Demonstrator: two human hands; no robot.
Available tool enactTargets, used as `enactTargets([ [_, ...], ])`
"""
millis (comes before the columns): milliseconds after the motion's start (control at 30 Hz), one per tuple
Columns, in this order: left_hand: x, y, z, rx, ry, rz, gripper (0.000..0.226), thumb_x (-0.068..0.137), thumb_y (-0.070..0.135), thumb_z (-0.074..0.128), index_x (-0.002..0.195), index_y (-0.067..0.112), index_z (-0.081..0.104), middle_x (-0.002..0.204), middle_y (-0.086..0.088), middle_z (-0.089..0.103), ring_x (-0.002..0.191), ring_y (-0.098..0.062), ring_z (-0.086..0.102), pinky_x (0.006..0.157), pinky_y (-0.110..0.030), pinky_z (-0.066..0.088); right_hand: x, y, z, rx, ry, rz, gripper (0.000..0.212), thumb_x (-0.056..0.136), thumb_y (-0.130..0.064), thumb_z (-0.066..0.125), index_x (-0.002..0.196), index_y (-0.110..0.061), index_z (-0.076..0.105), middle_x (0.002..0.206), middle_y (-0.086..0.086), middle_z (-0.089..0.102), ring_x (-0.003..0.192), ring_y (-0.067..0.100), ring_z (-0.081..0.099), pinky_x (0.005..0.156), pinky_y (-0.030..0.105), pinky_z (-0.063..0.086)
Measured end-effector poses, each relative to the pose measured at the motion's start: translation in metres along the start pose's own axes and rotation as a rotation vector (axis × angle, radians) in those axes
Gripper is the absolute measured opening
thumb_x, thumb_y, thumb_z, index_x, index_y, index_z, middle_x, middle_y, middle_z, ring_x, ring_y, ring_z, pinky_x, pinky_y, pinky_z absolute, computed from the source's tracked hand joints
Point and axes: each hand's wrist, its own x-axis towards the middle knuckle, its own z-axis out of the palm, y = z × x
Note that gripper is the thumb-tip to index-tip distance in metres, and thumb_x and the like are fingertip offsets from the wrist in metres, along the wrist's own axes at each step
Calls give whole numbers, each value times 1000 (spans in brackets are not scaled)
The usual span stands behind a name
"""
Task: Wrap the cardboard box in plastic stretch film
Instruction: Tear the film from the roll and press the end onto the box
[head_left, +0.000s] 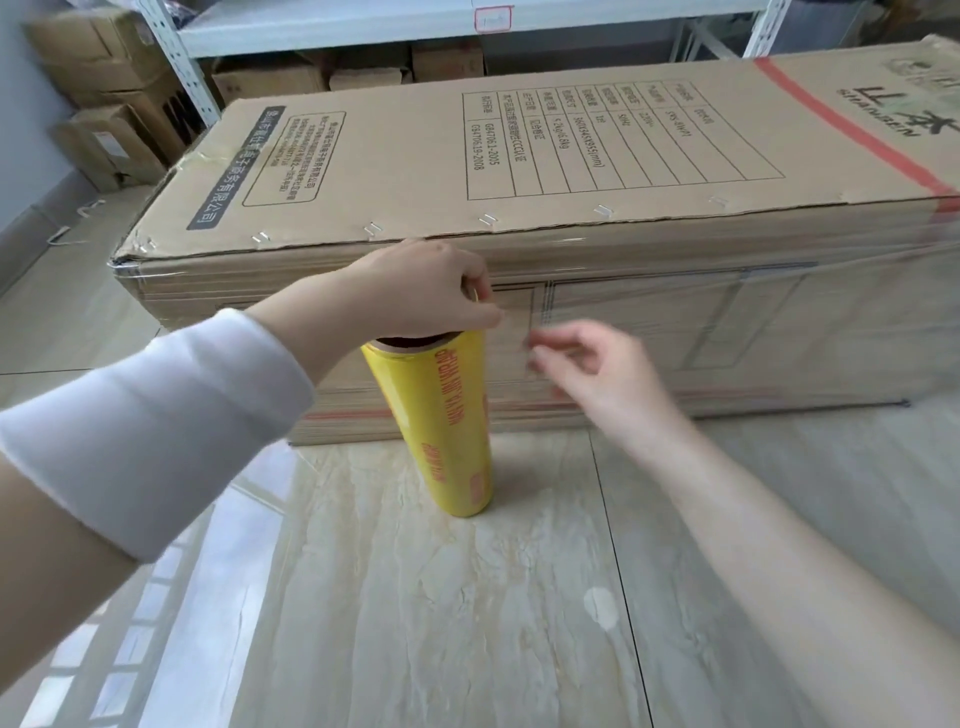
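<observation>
A long cardboard box (519, 156) lies flat on the tiled floor, its front side covered by clear stretch film (779, 322). A yellow roll of film (447, 431) stands upright on the floor against the box front. My left hand (431, 291) grips the top rim of the roll. My right hand (587, 364) hovers just right of the roll near the box face, blurred, fingers apart and holding nothing.
A white metal shelf (337, 31) stands behind the box, with several smaller cardboard boxes (114, 119) stacked at back left and under it. Glossy marble floor tiles (467, 623) stretch toward me.
</observation>
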Motion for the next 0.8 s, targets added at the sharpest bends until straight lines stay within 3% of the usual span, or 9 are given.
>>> enactTargets([
  [100,2,10,-5,24,-26,24,30,82,39,55,111,33,58,99,8,53,104,-19,52,88,-30,42,22,-3,-35,-392,253,-419,28,79,-31,65,104,-16,67,105,-2,64,96,14,57,83,22,46],
  [167,6,20,-7,86,-48,38,37,83,33,55,120,29,54,100,6,48,98,-18,46,79,-27,36,38,-6,-50,-639,306,-498,41,76,-38,66,110,-15,67,110,-1,65,105,22,50,91,22,35],
  [233,11,27,-5,125,-55,52,39,82,29,57,120,27,52,102,4,51,98,-17,47,77,-28,37,49,-7,-56,-754,241,-461,41,75,-37,70,112,-19,67,109,-5,65,108,25,45,94,25,32],
  [333,18,32,2,109,12,65,31,77,29,61,108,27,58,98,10,60,99,-15,54,83,-31,47,55,-3,-53,-682,79,-392,19,78,-30,71,95,-23,74,90,-10,65,94,18,50,88,34,42],
  [433,20,32,7,60,114,52,16,78,33,64,93,28,65,78,15,59,86,-11,55,72,-26,45,54,4,-49,-540,25,-354,8,81,-25,69,84,-19,73,83,-6,70,83,15,62,82,34,49],
  [533,18,31,8,-3,105,55,12,77,35,67,87,29,65,76,16,62,85,-9,59,76,-27,48,51,6,-48,-486,21,-341,6,83,-22,65,84,-20,71,81,-7,69,77,7,61,76,19,46],
  [633,15,29,8,-47,72,52,13,76,38,68,85,29,67,73,15,61,75,-5,57,74,-27,48,49,6,-47,-427,-26,-343,6,83,-25,65,85,-23,70,84,-8,68,83,4,57,74,8,39],
  [800,12,28,14,-104,122,49,5,80,33,67,81,28,68,70,11,61,73,-9,55,68,-20,41,56,16,-38,-492,33,-416,17,82,-38,65,70,-27,66,79,-8,58,83,15,51,71,31,40],
])
